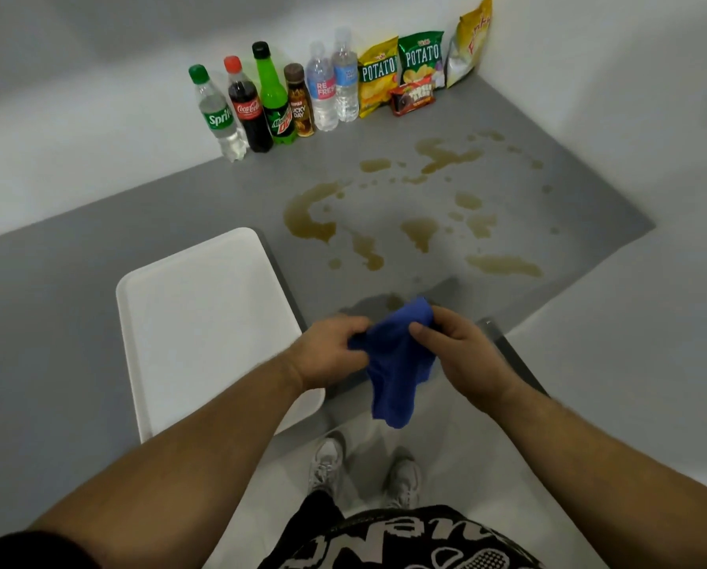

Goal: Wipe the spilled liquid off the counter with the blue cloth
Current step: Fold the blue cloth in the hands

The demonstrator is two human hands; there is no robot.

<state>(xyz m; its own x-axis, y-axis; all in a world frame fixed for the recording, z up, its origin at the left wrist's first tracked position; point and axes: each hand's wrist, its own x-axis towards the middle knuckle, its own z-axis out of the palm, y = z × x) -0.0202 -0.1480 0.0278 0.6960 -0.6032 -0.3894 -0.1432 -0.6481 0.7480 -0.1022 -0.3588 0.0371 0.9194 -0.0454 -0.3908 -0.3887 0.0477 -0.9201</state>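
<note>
Both hands, left hand and right hand, pinch a crumpled blue cloth with closed fingers above the grey table's near edge; brown spilled liquid lies beyond, an empty white rectangular tray alongside, bottles at the wall

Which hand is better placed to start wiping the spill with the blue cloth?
Probably the right hand: both hands hold the blue cloth, but the brown spilled liquid spreads ahead and rightward, while the white plastic tray sits before the left hand.
</note>
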